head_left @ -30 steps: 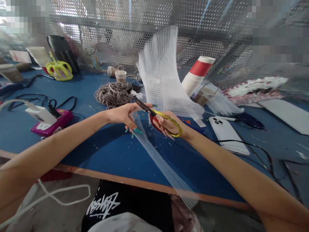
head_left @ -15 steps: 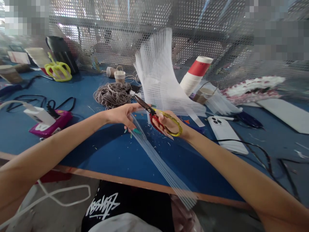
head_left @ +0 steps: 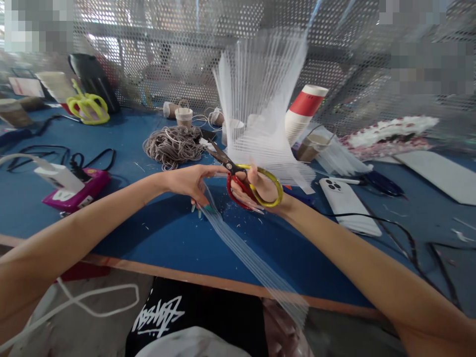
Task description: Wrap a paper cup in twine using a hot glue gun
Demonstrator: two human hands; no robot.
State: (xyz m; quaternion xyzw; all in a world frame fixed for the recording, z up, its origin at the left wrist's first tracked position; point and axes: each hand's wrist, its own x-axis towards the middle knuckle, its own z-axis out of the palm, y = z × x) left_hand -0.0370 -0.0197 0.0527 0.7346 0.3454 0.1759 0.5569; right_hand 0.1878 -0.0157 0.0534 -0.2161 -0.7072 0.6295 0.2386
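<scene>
My left hand (head_left: 191, 184) is closed, pinching one end of a sheer ribbed strip (head_left: 247, 253) between thumb and fingers. The strip slants down to the right and hangs past the table's front edge. In my right hand (head_left: 260, 187) is a pair of scissors (head_left: 230, 168), with fingers through the red and yellow handles. Their dark blades point up and left and stand slightly apart, near my left fingertips. Behind the scissors, a large white ribbed mesh sheet (head_left: 260, 114) stands fanned upward, its lower part bent near the table.
A bundle of grey cord (head_left: 173, 148) lies left of the mesh. Right of it are stacked paper cups (head_left: 305, 106) and a white phone (head_left: 347, 207). A purple power strip (head_left: 78, 191) sits at left. Perforated metal (head_left: 156, 64) backs the blue table (head_left: 167, 238).
The upright mesh sheet has swung right and spread wider at its top. The scissor blades have parted a little more. My left hand still holds the strip.
</scene>
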